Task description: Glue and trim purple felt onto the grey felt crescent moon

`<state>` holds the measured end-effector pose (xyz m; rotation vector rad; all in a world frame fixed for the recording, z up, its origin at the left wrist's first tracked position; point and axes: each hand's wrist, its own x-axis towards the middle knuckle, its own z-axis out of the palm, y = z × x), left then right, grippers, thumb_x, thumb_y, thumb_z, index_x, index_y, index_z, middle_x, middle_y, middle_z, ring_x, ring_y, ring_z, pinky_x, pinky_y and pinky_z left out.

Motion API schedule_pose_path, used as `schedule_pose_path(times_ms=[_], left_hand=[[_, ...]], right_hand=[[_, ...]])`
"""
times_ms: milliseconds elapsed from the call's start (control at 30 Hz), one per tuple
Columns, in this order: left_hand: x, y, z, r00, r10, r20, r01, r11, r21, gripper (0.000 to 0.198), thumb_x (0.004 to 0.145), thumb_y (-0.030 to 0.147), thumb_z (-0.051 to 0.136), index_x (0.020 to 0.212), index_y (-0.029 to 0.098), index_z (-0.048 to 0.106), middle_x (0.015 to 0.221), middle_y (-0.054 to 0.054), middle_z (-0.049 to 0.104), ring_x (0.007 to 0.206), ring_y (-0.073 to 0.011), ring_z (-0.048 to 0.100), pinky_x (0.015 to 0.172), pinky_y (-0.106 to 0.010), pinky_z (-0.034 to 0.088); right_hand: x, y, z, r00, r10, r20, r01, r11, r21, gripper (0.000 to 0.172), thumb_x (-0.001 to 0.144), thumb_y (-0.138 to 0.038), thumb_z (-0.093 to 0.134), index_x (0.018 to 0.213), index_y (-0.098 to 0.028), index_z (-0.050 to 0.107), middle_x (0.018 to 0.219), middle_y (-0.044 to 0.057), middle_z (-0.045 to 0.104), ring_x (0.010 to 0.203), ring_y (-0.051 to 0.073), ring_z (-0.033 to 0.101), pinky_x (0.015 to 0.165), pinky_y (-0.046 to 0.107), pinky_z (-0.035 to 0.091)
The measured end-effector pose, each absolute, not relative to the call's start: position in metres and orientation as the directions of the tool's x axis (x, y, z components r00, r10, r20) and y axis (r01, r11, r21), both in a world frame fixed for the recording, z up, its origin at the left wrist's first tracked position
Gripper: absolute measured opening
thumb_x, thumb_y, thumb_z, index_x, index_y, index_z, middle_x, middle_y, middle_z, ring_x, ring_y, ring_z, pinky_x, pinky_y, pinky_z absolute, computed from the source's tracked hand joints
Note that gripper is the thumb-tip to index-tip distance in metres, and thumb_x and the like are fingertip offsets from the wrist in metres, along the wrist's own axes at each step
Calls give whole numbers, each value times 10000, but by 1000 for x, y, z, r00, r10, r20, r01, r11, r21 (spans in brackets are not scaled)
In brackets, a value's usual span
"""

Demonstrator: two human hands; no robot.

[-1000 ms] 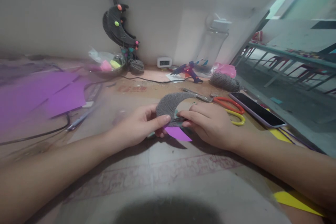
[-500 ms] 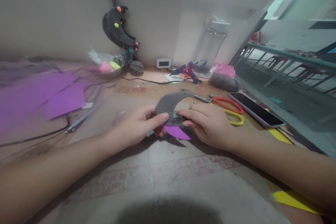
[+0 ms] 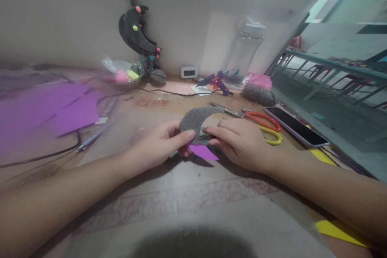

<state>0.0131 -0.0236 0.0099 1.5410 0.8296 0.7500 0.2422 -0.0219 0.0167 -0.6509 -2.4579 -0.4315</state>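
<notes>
A grey crescent moon (image 3: 196,121) wrapped in yarn is held upright over the table. My left hand (image 3: 171,139) is closed on its left side, thumb across the front and fingers behind. Below the crescent a piece of purple paper (image 3: 204,152) sticks out; whether it is attached cannot be made out. My right hand (image 3: 242,141) pinches at the crescent's lower right end, its thumb and forefinger close together. What lies between those fingertips is partly hidden. Just behind my right hand lie scissors (image 3: 262,120) with orange and yellow handles.
Purple sheets (image 3: 77,115) and a pen (image 3: 90,141) lie left. At the back are a decorated dark crescent (image 3: 128,32), a small digital clock (image 3: 189,72), a glue gun (image 3: 216,82), a clear bottle (image 3: 246,50) and grey yarn (image 3: 258,94). A phone (image 3: 296,126) rests right, near the table edge.
Almost nothing differs. Both hands keep their hold on the crescent, and the view has shifted very slightly.
</notes>
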Motion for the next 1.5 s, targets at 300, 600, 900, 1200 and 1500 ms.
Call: schedule_pose_path(times_ms=[300,600,900,1200,1500], left_hand=[[13,-27,12,553,832,55,53,-101,993,209,884,368,582,846,163,588,610,40,595,561,-93,538,550,-204,419],[14,-27,13,549,833,69,77,-132,988,191,892,346,566,829,166,583,614,42,581,555,-91,519,527,-199,402],[13,-27,10,556,829,65,70,-125,990,192,907,352,561,852,169,585,618,45,588,551,-86,520,519,-194,394],[15,-29,14,532,844,61,85,-125,989,195,886,356,572,866,163,589,613,39,591,544,-95,524,518,-205,405],[15,-30,15,534,844,45,119,-128,985,219,885,390,575,857,173,591,618,27,610,545,-105,538,498,-207,393]], right_hand=[[243,-21,20,-736,358,575,508,853,119,291,1004,-312,456,1018,-119,673,719,38,624,644,154,531,594,278,372],[246,-21,16,-730,418,541,483,875,-24,317,1014,-330,432,1060,-123,667,756,39,620,684,144,551,609,261,378],[245,-19,17,-740,354,572,488,867,95,282,993,-307,476,1028,-114,680,721,43,615,646,154,523,596,282,362],[244,-19,18,-729,355,585,484,872,74,273,992,-296,483,1020,-112,681,718,42,626,647,150,547,592,272,386],[243,-18,18,-727,323,606,480,870,111,290,999,-308,473,944,-129,696,675,24,631,600,129,536,563,255,376]])
